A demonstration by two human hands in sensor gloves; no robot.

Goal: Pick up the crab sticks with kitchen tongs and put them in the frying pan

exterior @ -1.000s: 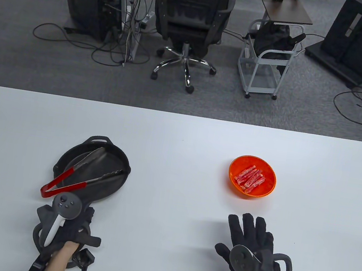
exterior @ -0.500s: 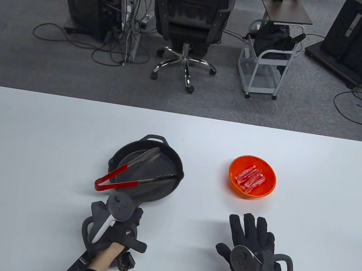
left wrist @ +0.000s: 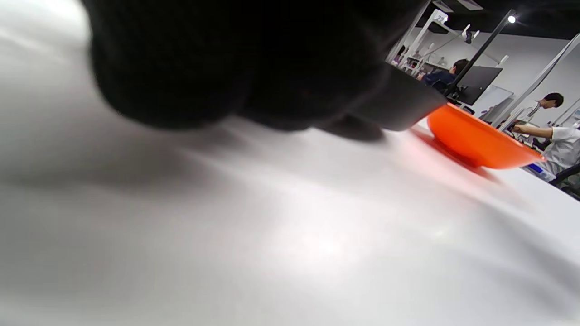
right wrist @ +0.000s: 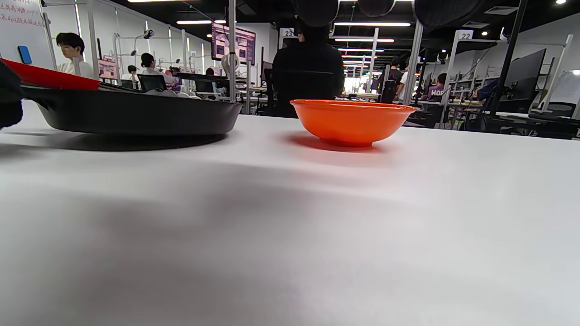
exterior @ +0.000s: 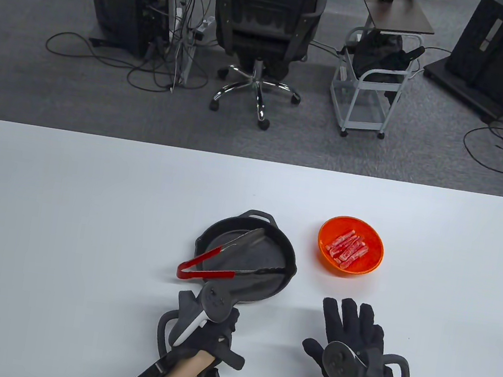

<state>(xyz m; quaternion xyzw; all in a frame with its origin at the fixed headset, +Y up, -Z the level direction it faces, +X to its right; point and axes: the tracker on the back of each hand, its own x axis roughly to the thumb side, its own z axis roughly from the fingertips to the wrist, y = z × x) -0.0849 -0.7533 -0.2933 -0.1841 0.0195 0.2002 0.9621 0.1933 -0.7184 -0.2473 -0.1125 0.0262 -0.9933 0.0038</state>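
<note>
The black frying pan (exterior: 270, 255) sits mid-table with red-handled metal tongs (exterior: 201, 259) lying open inside it, their red end sticking out over the rim on the left. My left hand (exterior: 210, 338) grips the pan's handle, which is hidden under the glove and tracker. To the right of the pan, an orange bowl (exterior: 376, 254) holds several pink-red crab sticks (exterior: 347, 249). My right hand (exterior: 351, 326) lies flat on the table below the bowl, fingers spread, holding nothing. The right wrist view shows the pan (right wrist: 136, 117) and bowl (right wrist: 353, 120) side by side, a small gap between them.
The white table (exterior: 63, 217) stretches wide on the left and behind the pan. Beyond its far edge are an office chair (exterior: 265, 20), a small cart (exterior: 371, 83) and floor cables. The left wrist view is mostly filled by my dark glove (left wrist: 226, 59).
My left hand has slid the pan, with the tongs in it, from the table's left to the right, ending close to the orange bowl. The right hand has stayed flat in place.
</note>
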